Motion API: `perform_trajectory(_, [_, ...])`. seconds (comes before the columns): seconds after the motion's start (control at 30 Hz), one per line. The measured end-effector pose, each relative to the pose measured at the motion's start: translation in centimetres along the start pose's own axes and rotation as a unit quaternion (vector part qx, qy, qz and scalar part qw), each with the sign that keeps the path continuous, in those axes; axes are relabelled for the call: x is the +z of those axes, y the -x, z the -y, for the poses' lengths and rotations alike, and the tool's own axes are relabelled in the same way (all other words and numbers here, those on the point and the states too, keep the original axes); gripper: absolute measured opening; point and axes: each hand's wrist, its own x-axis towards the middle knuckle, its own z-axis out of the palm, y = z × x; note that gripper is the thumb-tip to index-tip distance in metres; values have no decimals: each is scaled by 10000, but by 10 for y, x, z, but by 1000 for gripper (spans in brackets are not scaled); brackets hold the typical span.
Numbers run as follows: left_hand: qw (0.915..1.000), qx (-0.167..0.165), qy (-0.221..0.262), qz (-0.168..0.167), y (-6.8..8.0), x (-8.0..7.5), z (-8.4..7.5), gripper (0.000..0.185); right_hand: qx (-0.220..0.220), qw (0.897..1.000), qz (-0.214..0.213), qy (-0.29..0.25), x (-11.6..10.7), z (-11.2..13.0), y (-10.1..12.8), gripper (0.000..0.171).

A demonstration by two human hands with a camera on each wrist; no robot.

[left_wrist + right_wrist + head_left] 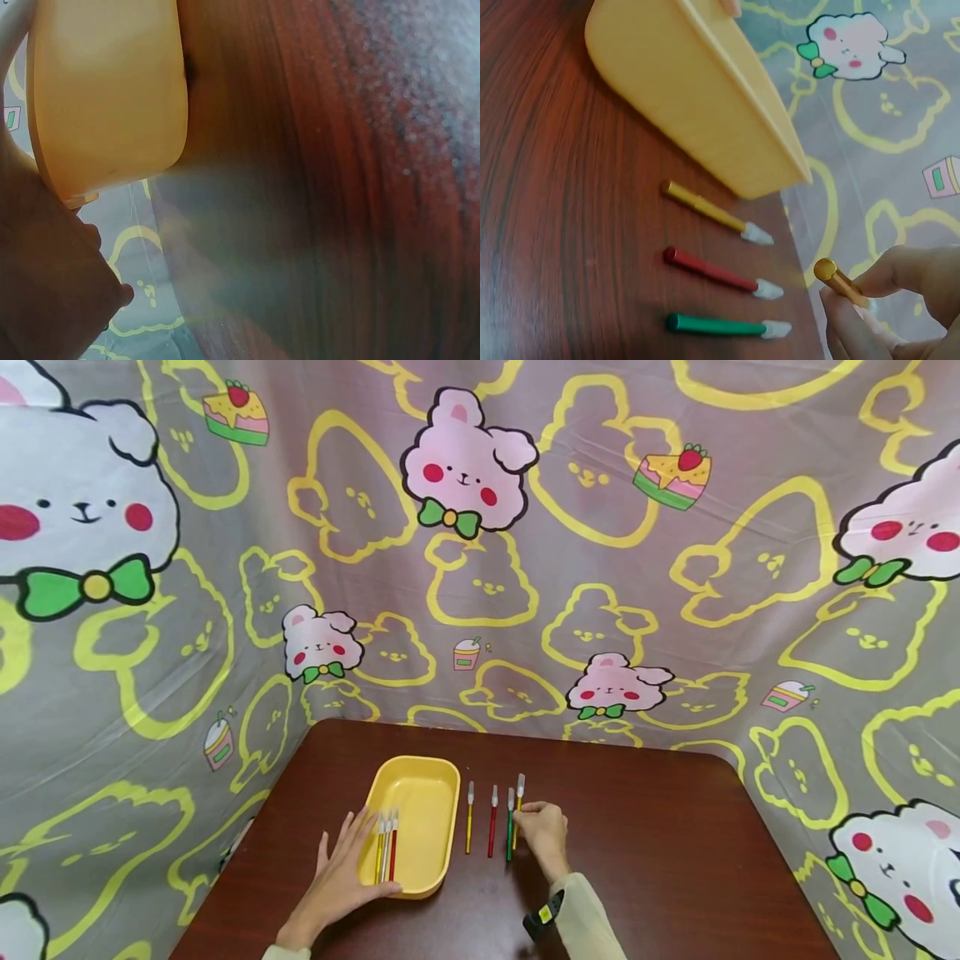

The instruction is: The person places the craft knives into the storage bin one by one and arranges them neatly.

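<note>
My right hand (pixel 544 835) pinches a gold-yellow craft knife (pixel 840 280) between thumb and fingers. Its pale-capped end points away from me. Left of that hand, a green craft knife (pixel 716 325), a red one (pixel 711 271) and another yellow one (pixel 703 206) lie side by side on the table, all with whitish caps. My left hand (pixel 339 868) holds the near left corner of a yellow tray (pixel 448 827), thumb at the front rim and fingers along the left side. Inside the tray, a yellow, a silver and a red craft knife (pixel 393 847) lie together beside the fingers.
The dark wood-grain table (pixel 645 843) extends to the right of the knives. Patterned cloth (pixel 480 610) with rabbit faces hangs behind the table and along both sides. A dark watch-like band (pixel 543 917) is on the right wrist.
</note>
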Motion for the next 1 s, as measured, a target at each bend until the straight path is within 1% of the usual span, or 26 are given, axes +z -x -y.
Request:
perform_trajectory(0.13, [10000,-11,22,19,-1,0,0,127,11,9996,101,-246,2,7,4,8])
perform_trajectory(0.4, [10000,63,44,-60,0,0,-1,127,-99,9970,302,-702,8,14,11,12])
perform_trajectory(0.6, [9999,-39,82,45,0,0,-2,127,-198,9926,477,-1101,13,23,16,12])
perform_trajectory(0.67, [9999,-67,94,79,0,0,-1,127,-168,9912,531,-1202,15,26,18,11])
perform_trajectory(0.8, [9999,-92,92,92,0,0,-1,127,-145,9907,618,-1202,20,29,20,9])
perform_trajectory(1.0, [9998,-115,118,86,1,-1,-2,127,-133,9864,770,-1444,27,37,26,8])
